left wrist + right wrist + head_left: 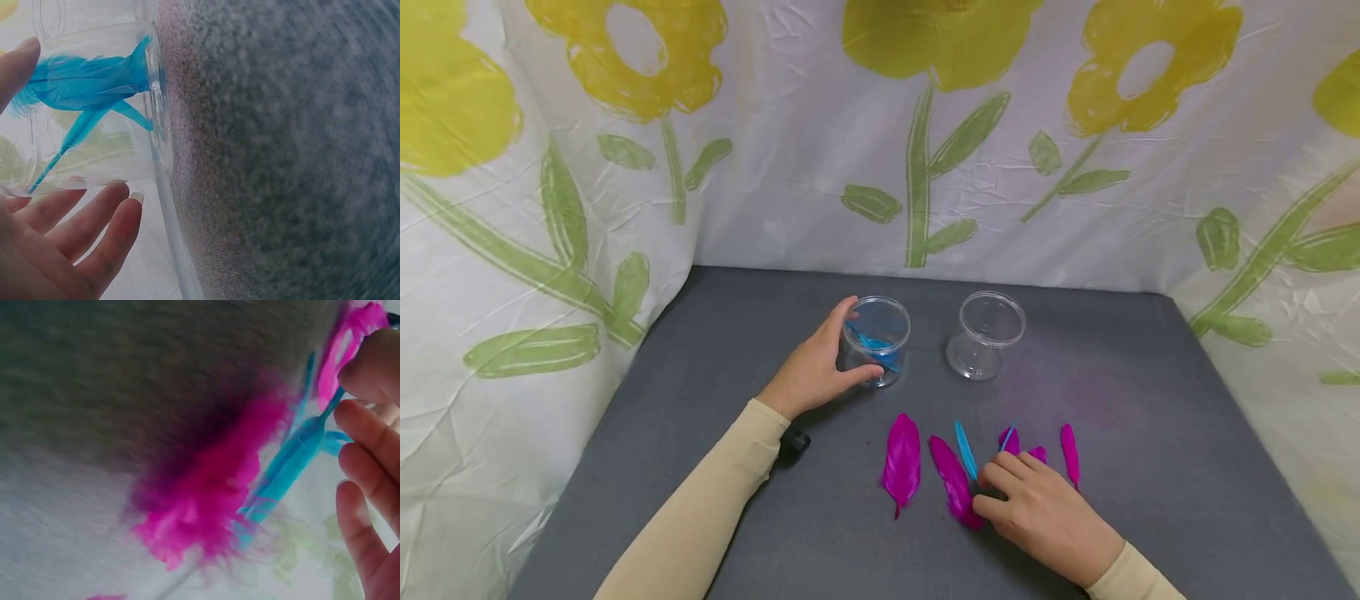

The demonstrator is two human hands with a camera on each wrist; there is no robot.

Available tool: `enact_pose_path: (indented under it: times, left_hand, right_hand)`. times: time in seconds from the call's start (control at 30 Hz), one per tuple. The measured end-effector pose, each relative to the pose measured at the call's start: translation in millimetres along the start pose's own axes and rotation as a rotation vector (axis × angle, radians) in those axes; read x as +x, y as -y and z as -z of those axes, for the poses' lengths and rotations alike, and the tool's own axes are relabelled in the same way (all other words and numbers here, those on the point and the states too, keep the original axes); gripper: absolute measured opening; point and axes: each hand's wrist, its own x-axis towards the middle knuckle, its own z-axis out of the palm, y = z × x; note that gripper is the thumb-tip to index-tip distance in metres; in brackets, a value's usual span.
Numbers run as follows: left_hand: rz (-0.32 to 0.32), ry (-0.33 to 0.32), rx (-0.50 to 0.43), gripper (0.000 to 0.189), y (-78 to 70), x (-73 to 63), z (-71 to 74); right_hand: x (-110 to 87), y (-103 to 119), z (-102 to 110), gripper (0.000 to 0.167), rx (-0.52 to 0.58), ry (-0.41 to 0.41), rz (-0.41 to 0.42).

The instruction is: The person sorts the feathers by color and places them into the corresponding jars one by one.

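My left hand [811, 371] holds a clear plastic jar [906, 333] upright on the table, thumb on the near side and fingers on the far side. Inside it lie several blue feathers [94, 81], some leaning against the wall. Low over the table, my right hand [1045, 512] pinches the quill of a blue feather [290, 456] between thumb and index finger. Magenta feathers lie around that hand: one [953, 479] just left of it, a wide one [902, 457] farther left, and a narrow one [1070, 454] to its right. The hand partly hides others behind it.
A second clear jar [992, 342] stands to the right of the held one. The dark grey table [820, 533] ends at a white curtain [790, 208] with yellow flowers at the back and sides. Near my left wrist is a small black object [797, 442].
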Motion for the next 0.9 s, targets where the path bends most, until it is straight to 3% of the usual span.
enact_pose_path:
  times: [0.13,0.5,0.9]
  left_hand:
    - [-0.001,-0.004,0.002,0.114,0.1,-1.3,-0.4]
    - [-0.009,0.007,-0.003,0.115,0.9,1.3,-3.4]
    - [-0.005,-0.003,0.000,0.114,3.4,2.1,-1.8]
  right_hand:
    - [4.8,-2.4,1.7,0.044,-0.001,-0.023,-0.018]
    - [18.6,-8.4,6.7,0.026,0.048,-0.049,-0.026]
    - [24.5,-9.8,11.4,0.032,0.064,-0.077,-0.043]
